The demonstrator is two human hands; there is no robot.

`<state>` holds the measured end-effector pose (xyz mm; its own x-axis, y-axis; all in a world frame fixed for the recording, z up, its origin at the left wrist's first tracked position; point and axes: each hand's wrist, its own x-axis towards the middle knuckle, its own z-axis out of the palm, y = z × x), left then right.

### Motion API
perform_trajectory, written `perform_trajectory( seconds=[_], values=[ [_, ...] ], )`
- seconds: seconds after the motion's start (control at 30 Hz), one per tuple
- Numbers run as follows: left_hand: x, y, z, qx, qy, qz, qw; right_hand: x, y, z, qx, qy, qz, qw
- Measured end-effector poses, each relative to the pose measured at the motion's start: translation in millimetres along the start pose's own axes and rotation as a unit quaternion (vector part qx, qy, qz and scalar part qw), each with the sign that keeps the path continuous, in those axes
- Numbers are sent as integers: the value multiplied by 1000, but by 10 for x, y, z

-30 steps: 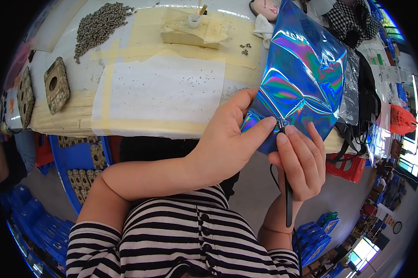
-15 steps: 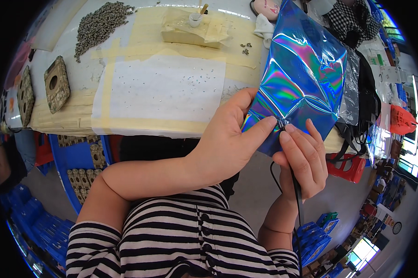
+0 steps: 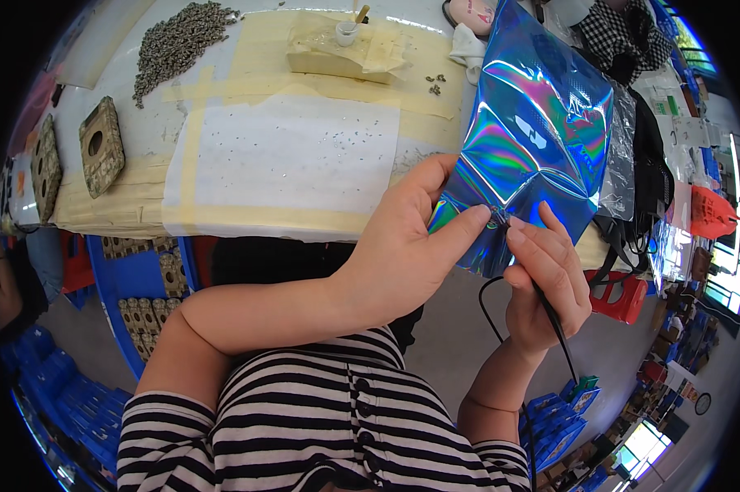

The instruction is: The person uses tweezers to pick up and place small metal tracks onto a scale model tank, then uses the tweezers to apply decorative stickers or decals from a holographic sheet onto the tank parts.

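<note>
A shiny blue holographic bag (image 3: pixel 542 123) lies partly over the table's right front edge. My left hand (image 3: pixel 415 238) grips its near edge, thumb on top and fingers mostly hidden underneath. Beside the thumb tip is a small dark piece (image 3: pixel 496 218) on the bag, too small to make out fully. Closed just right of it, my right hand (image 3: pixel 550 283) pinches a thin black cord (image 3: pixel 557 320). The cord runs down past the palm toward the lower edge, and a loop of it hangs below the bag.
White paper (image 3: pixel 284 156) with tiny scattered bits is taped to the table. Beyond it stand a wrapped block (image 3: pixel 341 61) with a small white cup (image 3: pixel 345 33) and a heap of small metal parts (image 3: pixel 177 45). Camouflage-patterned pieces (image 3: pixel 101 148) are at left; a red stool (image 3: pixel 620 297) is at right.
My right hand has shifted slightly right and down, away from my left thumb. The cord now slants more to the right. My left hand and the bag have hardly moved.
</note>
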<state>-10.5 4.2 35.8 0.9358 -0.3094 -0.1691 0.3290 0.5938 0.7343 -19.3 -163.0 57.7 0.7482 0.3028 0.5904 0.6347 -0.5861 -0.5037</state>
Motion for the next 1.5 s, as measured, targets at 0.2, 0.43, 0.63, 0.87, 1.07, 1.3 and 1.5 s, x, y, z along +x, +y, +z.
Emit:
perform_trajectory(
  seconds=[0.2, 0.43, 0.63, 0.87, 1.07, 1.3, 1.5],
  values=[
    [3, 0, 3, -2, 0, 0, 1000, -4, 2, 7, -11, 0, -8, 1000],
    [6, -3, -3, 5, -3, 5, 1000, 4, -1, 16, -13, 7, -8, 1000],
    [10, -22, -8, 10, 0, 5, 1000, -11, 20, 14, 1, 15, -6, 1000],
    [15, -30, -18, 10, -2, 17, 1000, 132, -83, 80, 23, 14, -4, 1000],
    [0, 27, -23, 59, 18, 5, 998, 771, -266, 317, 38, -126, 20, 991],
    [-21, 15, -58, 94, 5, 43, 995, 1016, -239, 671, -8, -239, 31, 970],
    [-7, -33, -26, 87, 27, 111, 990, 1010, -300, 582, 8, -242, 81, 967]
  ],
)
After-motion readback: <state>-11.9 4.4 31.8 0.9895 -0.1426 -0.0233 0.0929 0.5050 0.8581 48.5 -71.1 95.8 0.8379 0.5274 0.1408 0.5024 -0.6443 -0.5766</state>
